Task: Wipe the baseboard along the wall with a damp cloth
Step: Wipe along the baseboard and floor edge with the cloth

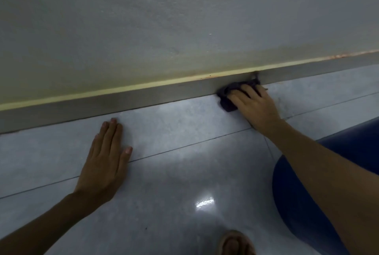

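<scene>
Baseboard (143, 98) is getting pressed by right hand (254, 105) gripping cloth (227, 98); left hand (104, 158) is lying open, flat on floor (174, 172).

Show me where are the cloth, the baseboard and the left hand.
cloth (226, 104): head view, dark bunched part left of the fingers.
baseboard (114, 100): head view, grey front face.
left hand (105, 158): head view, back of the hand, flat on the floor.

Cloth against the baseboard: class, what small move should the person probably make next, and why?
Probably slide the right hand and dark cloth sideways along the baseboard. The cloth is pressed against one spot at the floor edge, long stretches lie on both sides, and the left hand braces flat on the tiles.
</scene>
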### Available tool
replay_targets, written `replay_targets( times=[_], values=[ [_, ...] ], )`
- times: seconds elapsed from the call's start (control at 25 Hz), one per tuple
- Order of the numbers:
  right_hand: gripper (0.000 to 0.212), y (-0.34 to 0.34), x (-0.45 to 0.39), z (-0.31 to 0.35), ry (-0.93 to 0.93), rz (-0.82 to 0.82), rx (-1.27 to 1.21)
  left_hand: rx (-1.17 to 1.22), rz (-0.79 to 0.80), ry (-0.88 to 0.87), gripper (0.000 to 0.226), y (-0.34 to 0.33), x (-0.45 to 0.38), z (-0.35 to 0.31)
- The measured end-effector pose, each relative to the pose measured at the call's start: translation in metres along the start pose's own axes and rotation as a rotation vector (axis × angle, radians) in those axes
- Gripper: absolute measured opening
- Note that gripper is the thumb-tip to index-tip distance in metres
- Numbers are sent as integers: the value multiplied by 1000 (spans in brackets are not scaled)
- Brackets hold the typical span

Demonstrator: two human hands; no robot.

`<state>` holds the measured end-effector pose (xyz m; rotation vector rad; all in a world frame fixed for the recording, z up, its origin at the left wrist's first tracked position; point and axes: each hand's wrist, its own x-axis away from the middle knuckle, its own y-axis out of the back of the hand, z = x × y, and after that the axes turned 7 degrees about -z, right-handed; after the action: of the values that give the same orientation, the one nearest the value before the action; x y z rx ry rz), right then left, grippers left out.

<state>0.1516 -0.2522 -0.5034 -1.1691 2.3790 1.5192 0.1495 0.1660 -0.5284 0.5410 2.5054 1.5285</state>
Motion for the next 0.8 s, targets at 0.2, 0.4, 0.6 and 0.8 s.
replay_targets(
  times=[0.2, 0.4, 0.6, 0.8],
  values=[
    [21, -3, -20, 49, -776, 293, 59, -44, 38, -27, 75, -3, -1, 2],
    [43, 36, -38, 102, -709, 229, -280, -29, 39, -5, 82, -2, -1, 4],
    [51, 13, -19, 77, -690, 327, -330, 21, 46, -22, 78, 1, -1, 7],
    [61, 44, -10, 104, -1092, 464, -277, 7, 40, -42, 76, 2, 0, 7]
  ],
)
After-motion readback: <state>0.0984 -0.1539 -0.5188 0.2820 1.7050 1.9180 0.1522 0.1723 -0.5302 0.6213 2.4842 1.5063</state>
